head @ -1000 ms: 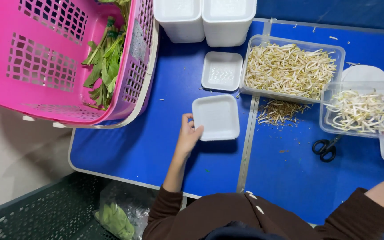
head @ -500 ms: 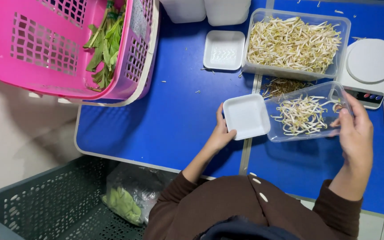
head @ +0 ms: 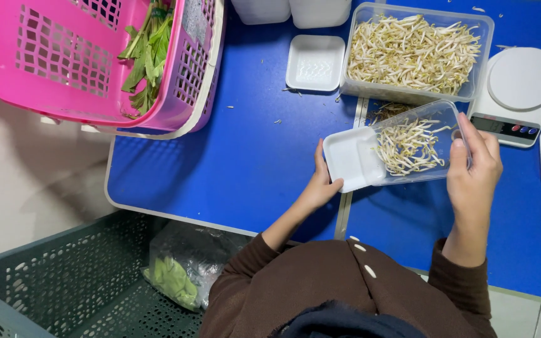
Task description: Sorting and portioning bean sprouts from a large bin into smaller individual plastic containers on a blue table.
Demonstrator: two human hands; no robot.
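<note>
Bright blue table, pink and grey baskets, white trays.

Hot pink basket far left, latticed with square holes, holding green leaves. Dark grey-green perforated crate near left, with pale green pods in a clear bag. White foam tray at centre, overlapped by a clear tub of cream-white sprouts. White scale far right, with red and blue buttons. Brown sleeves near.

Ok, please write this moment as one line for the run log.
left hand: holds white foam tray | right hand: tilts clear container of bean sprouts over tray | surface: blue table
</note>
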